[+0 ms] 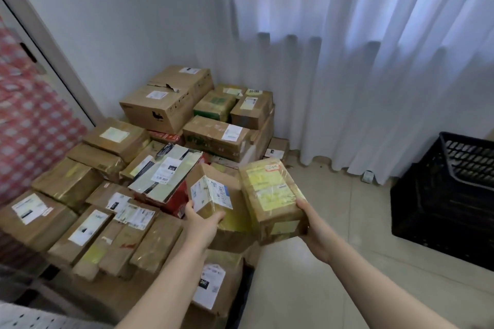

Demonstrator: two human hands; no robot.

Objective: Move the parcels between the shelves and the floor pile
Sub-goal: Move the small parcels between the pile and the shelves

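A floor pile of several taped cardboard parcels (pixel 117 203) fills the corner from the left edge to the curtain. My left hand (pixel 200 219) grips a small brown parcel with white labels (pixel 211 192) from below, holding it over the pile's right side. My right hand (pixel 311 224) grips the near end of a longer tape-wrapped parcel with yellow labels (pixel 270 195), held just right of the first, above the pile's edge and the tiles. The two parcels are close together, almost touching. No shelves are in view.
A black plastic crate (pixel 449 195) stands on the tiled floor (pixel 347 222) at the right. White curtains (pixel 361 75) hang behind the pile. A red-and-white patterned surface (pixel 29 115) and a door frame (pixel 53 51) border the left. A large box (pixel 165 101) tops the pile's back.
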